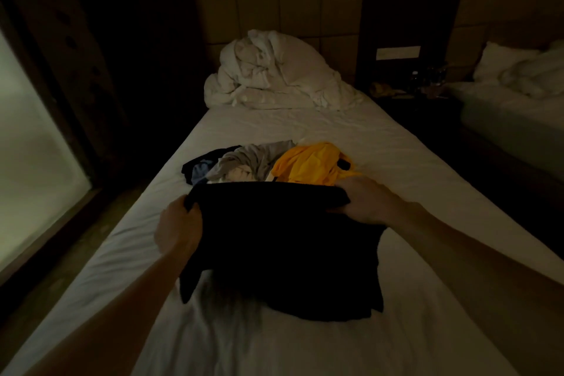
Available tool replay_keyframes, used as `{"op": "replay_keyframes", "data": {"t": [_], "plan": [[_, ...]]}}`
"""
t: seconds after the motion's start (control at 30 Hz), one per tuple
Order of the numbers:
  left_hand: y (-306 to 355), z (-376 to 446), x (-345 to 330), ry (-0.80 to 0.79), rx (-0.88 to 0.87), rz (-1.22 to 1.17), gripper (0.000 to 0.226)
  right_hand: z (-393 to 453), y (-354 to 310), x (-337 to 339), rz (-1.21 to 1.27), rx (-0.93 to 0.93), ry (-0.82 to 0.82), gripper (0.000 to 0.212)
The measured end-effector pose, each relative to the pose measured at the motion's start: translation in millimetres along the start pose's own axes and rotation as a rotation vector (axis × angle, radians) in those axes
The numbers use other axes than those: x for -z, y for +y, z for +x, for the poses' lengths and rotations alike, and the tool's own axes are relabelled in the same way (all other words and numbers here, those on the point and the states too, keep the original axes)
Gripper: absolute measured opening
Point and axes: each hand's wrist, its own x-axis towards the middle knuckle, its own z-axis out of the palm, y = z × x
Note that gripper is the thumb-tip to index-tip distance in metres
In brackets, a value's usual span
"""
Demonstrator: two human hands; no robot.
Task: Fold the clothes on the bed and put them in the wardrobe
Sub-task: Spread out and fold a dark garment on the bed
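A black garment (283, 247) lies partly lifted over the white bed (305, 128), its lower part resting on the sheet. My left hand (180, 226) grips its upper left corner and my right hand (360, 201) grips its upper right corner, holding the top edge stretched between them. Just behind it sits a heap of unfolded clothes: a yellow garment (311, 165), a grey one (253, 159) and a dark one with blue (198, 168). The room is dim.
A crumpled white duvet (274, 73) is piled at the head of the bed. A dark nightstand (412, 94) with small items stands to the right, then a second bed (512, 101). A lit frosted window (33, 143) runs along the left.
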Motion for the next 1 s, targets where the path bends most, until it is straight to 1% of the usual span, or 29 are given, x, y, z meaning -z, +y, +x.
{"op": "replay_keyframes", "data": {"t": [0.07,0.13,0.17,0.2,0.23,0.27,0.3,0.33,0.37,0.4,0.43,0.47,0.5,0.57,0.6,0.63,0.67,0.7,0.73,0.77,0.8,0.87,0.9,0.97,1.0], "plan": [[-5.3,3.6,2.7,-0.137,0.024,-0.036,0.017,1.3,-5.8,5.8,0.06,0.031,0.059,0.028],[1.5,-0.1,4.3,-0.371,-0.02,-0.136,0.036,4.2,-18.0,8.9,0.165,0.092,0.146,0.012],[9.3,-5.7,6.4,-0.481,-0.097,-0.181,0.045,4.6,-27.8,10.5,0.196,0.133,0.188,0.015],[17.5,-10.2,6.0,-0.571,-0.177,-0.247,0.052,5.5,-38.0,10.9,0.211,0.192,0.231,0.026],[29.2,-14.7,6.6,-0.632,-0.229,-0.349,0.051,6.7,-48.4,10.5,0.224,0.267,0.272,0.033],[43.4,-19.1,8.4,-0.652,-0.233,-0.446,0.044,8.6,-58.7,10.0,0.246,0.331,0.308,0.037],[55.6,-20.3,9.5,-0.654,-0.235,-0.486,0.037,10.1,-67.7,9.5,0.274,0.377,0.339,0.037],[61.8,-19.8,6.4,-0.647,-0.322,-0.477,0.033,10.3,-76.8,10.8,0.295,0.407,0.372,0.036],[66.8,-19.9,2.6,-0.673,-0.323,-0.493,0.03,10.4,-83.7,12.4,0.297,0.432,0.409,0.033],[70.7,-21.1,-1.2,-0.701,-0.341,-0.448,0.028,8.8,-90.9,14.7,0.271,0.46,0.465,0.029],[75.4,-18.7,-6.6,-0.719,-0.291,-0.414,0.032,7.2,-95.1,16.4,0.211,0.491,0.559,0.023],[79.5,-16.8,-12.4,-0.697,-0.285,-0.361,0.039,5.9,-96.4,17.7,0.12,0.507,0.674,0.016],[82.8,-21.3,-10.9,-0.719,-0.291,-0.32,0.044,4.4,-96.9,19.9,0.014,0.495,0.796,0.012],[77.0,-21.7,-16.2,-0.845,-0.319,-0.226,0.053,3.1,-95.2,21.8,-0.145,0.396,0.984,0.012],[81.2,-26.3,-14.3,-0.924,-0.321,-0.228,0.057,3.7,-94.2,21.0,-0.166,0.352,1.021,0.011],[86.8,-31.2,-12.2,-0.972,-0.336,-0.21,0.059,4.1,-93.9,19.6,-0.141,0.336,1.013,0.01],[91.4,-33.5,-14.0,-0.961,-0.32,-0.217,0.053,4.4,-93.8,18.2,-0.065,0.346,0.981,0.012],[96.8,-34.3,-14.4,-0.9,-0.326,-0.214,0.043,4.6,-93.3,17.6,0.042,0.364,0.949,0.016],[103.8,-32.9,-13.6,-0.813,-0.313,-0.259,0.036,4.6,-91.3,17.6,0.148,0.376,0.946,0.022],[109.3,-28.3,-10.7,-0.699,-0.319,-0.285,0.036,3.7,-88.6,18.8,0.232,0.375,0.957,0.025],[113.9,-22.9,-6.2,-0.598,-0.338,-0.297,0.034,2.0,-84.9,20.2,0.303,0.36,0.948,0.023],[114.0,-9.0,0.9,-0.488,-0.392,-0.397,0.016,-4.0,-73.9,23.4,0.432,0.304,0.823,0.012],[111.1,-4.2,4.0,-0.455,-0.405,-0.461,0.009,-6.7,-66.3,24.5,0.465,0.274,0.748,0.011],[106.9,2.2,11.3,-0.361,-0.402,-0.516,0.011,-9.2,-47.7,23.0,0.473,0.217,0.677,0.016],[106.7,3.2,14.4,-0.319,-0.442,-0.512,0.012,-9.0,-38.1,20.9,0.483,0.186,0.66,0.013]]}}
